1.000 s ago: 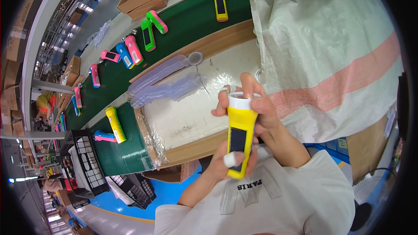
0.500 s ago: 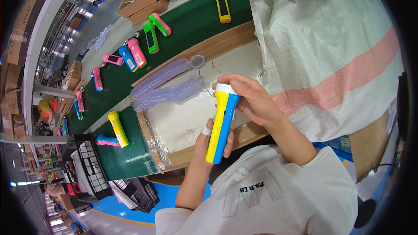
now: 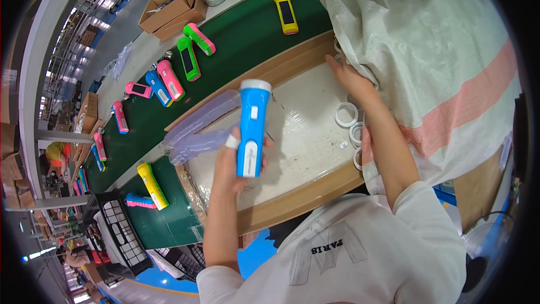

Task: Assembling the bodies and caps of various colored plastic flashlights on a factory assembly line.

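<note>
My left hand (image 3: 228,163) grips the lower part of a flashlight (image 3: 252,121) and holds it upright above the cardboard tray (image 3: 304,194). Its blue side with a white switch faces up, and a white ring caps the wide head. A white wrap covers one finger of this hand. At the edge of the woven sack (image 3: 427,39), my right hand (image 3: 355,81) reaches in with fingers stretched out, partly covered by the sack's flap. White rings (image 3: 346,114) lie in the tray below that hand, some of them half hidden under the sack.
Clear purple-tinted plastic sleeves (image 3: 205,117) lie at the tray's left. Several colourful flashlights (image 3: 170,80) rest on the green conveyor belt (image 3: 242,39), a yellow one (image 3: 286,12) farther right. An open cardboard box (image 3: 171,8) stands beyond, and black crates (image 3: 120,225) at lower left.
My right hand has left the flashlight's head and moved right to the sack's edge. My left hand has turned the flashlight, so its blue side shows, and shifted it left. The sack's lower edge has lifted off several rings.
</note>
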A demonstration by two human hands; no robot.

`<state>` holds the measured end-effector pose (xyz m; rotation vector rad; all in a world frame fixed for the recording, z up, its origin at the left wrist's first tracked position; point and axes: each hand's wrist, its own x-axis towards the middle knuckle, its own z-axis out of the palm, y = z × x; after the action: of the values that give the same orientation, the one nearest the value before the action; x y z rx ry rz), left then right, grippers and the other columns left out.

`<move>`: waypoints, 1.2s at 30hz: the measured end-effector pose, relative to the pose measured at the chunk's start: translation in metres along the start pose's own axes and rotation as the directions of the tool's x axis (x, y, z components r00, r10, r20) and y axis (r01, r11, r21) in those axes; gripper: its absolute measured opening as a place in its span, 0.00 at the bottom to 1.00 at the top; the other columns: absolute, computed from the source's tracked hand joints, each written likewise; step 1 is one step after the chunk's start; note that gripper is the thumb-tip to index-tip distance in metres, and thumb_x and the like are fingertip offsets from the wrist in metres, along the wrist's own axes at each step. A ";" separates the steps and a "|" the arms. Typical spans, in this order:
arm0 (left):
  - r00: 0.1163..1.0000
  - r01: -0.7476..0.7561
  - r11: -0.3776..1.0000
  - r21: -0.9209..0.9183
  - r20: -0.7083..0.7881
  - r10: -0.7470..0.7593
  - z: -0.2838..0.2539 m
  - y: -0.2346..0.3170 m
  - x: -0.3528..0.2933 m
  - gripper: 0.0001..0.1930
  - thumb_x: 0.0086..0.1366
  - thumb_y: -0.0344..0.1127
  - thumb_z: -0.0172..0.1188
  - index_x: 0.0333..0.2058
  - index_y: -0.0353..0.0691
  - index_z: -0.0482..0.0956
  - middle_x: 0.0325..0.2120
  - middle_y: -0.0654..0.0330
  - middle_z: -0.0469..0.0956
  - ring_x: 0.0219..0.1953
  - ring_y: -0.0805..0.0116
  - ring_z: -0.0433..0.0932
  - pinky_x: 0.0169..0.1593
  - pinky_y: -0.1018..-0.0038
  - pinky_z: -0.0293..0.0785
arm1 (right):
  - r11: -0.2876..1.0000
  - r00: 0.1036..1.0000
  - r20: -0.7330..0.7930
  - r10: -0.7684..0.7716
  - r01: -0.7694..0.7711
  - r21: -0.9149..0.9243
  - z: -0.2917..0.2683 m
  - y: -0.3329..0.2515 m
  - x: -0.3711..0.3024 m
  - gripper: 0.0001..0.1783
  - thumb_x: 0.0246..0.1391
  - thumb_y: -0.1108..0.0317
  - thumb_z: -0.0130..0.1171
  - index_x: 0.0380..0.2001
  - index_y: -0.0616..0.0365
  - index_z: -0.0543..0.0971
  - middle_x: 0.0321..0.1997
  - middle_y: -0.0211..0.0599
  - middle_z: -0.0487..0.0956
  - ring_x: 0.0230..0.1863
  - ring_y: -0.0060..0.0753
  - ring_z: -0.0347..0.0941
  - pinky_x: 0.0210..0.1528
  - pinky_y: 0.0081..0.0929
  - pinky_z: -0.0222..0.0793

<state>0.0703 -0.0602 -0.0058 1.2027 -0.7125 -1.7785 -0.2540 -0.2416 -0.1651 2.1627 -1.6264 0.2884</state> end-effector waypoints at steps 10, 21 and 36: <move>0.686 -0.305 -0.210 0.929 0.367 0.628 -0.004 0.054 0.090 0.27 0.56 0.37 0.63 0.54 0.35 0.70 0.49 0.49 0.73 0.46 0.53 0.72 0.50 0.63 0.68 | 0.957 0.882 -0.426 -0.203 0.270 0.102 -0.068 -0.025 0.019 0.10 0.52 0.65 0.61 0.38 0.51 0.76 0.37 0.42 0.78 0.39 0.46 0.74 0.46 0.35 0.69; 0.678 -0.120 -0.513 0.850 0.448 0.583 -0.022 0.016 0.081 0.11 0.46 0.26 0.60 0.32 0.41 0.82 0.32 0.61 0.74 0.39 0.62 0.70 0.42 0.66 0.63 | 0.486 0.952 -0.069 -0.297 0.213 0.848 -0.138 -0.091 0.013 0.10 0.47 0.69 0.63 0.35 0.57 0.77 0.44 0.52 0.75 0.49 0.57 0.70 0.50 0.46 0.69; 0.689 -0.111 -0.440 0.891 0.388 0.612 -0.024 0.017 0.074 0.18 0.40 0.21 0.59 0.34 0.40 0.82 0.31 0.61 0.75 0.39 0.60 0.71 0.45 0.64 0.63 | 0.496 0.977 -0.054 -0.206 0.152 0.855 -0.148 -0.103 0.011 0.22 0.47 0.71 0.63 0.47 0.54 0.71 0.57 0.60 0.65 0.55 0.63 0.64 0.55 0.45 0.64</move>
<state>0.0850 -0.1327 -0.0338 1.6785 -2.2854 0.2651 -0.1406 -0.1618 -0.0493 3.0474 -1.3804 1.2134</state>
